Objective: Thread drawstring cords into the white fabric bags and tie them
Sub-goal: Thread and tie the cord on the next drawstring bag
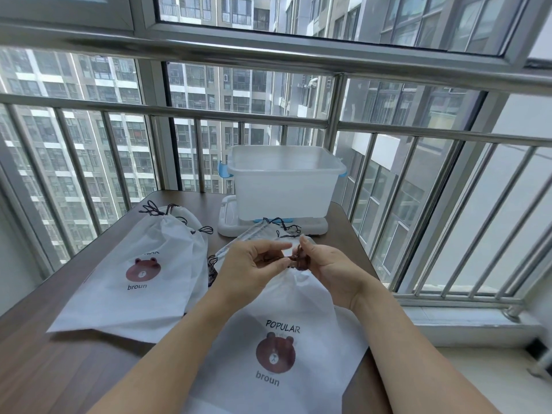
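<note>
A white fabric bag (277, 333) printed with a brown bear lies in front of me, its gathered mouth raised between my hands. Out of that mouth comes a dark brown drawstring cord (294, 259). My left hand (249, 264) pinches one strand of the cord with thumb and finger. My right hand (325, 268) grips the other part at the knot. A pile of similar bags (143, 282) with tied cords lies to the left. More bags (263, 234) lie behind my hands.
A translucent plastic storage box (283, 186) stands on its white lid (227, 225) at the back of the brown wooden table (59, 369). Metal window railings (403, 204) close off the far side and the right.
</note>
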The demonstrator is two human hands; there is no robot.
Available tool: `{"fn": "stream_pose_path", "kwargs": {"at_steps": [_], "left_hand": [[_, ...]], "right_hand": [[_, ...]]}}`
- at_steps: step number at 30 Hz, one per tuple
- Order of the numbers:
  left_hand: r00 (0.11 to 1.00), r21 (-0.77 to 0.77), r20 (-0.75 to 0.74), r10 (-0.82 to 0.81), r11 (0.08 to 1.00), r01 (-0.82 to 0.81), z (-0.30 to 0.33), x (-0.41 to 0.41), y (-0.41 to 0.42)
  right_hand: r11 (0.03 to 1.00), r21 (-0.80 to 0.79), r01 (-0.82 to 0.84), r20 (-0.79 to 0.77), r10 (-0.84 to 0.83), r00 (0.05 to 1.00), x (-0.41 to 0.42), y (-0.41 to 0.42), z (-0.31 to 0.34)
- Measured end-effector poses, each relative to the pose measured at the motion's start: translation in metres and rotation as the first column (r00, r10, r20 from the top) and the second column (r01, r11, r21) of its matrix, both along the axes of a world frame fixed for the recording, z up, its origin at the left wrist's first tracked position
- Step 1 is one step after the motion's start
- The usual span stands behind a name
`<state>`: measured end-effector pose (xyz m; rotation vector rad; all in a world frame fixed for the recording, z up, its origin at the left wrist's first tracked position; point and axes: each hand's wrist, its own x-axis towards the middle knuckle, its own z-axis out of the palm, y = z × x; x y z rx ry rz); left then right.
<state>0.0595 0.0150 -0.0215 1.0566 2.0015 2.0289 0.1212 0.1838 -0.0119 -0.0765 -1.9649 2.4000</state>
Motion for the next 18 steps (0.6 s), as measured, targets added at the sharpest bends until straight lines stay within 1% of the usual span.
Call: {"fn": "stream_pose_path", "kwargs": {"at_steps": [2, 7, 11, 13, 16, 18], "left_hand": [[1.0, 0.009, 0.007, 0.004, 1.0, -0.004, 0.0, 0.001, 0.001], [0.995, -0.011, -0.016, 0.095, 0.995, -0.095, 0.0, 0.0, 0.002], [0.989, -0.016, -0.053, 0.134, 0.991, -0.136, -0.001, 0.0, 0.002], [0.98, -0.021, -0.094, 0.177, 0.984, -0.179, -0.002, 0.0, 0.002], [0.945, -0.014, -0.208, 0.251, 0.966, -0.259, -0.002, 0.001, 0.001], [0.933, -0.002, -0.241, 0.268, 0.961, -0.276, -0.001, 0.0, 0.0]], "right_hand": [[0.999, -0.046, 0.003, 0.023, -0.002, 1.0, -0.001, -0.001, 0.0], [0.977, -0.209, -0.039, 0.053, 0.051, 0.997, -0.002, 0.006, -0.002], [0.946, -0.322, -0.015, 0.062, 0.036, 0.997, -0.004, 0.008, -0.002], [0.948, -0.318, -0.025, 0.05, 0.043, 0.998, -0.004, 0.01, -0.003], [0.971, -0.231, -0.054, 0.047, 0.067, 0.997, -0.005, 0.013, -0.004], [0.976, -0.211, -0.048, 0.056, 0.061, 0.997, -0.005, 0.014, -0.005]]}}
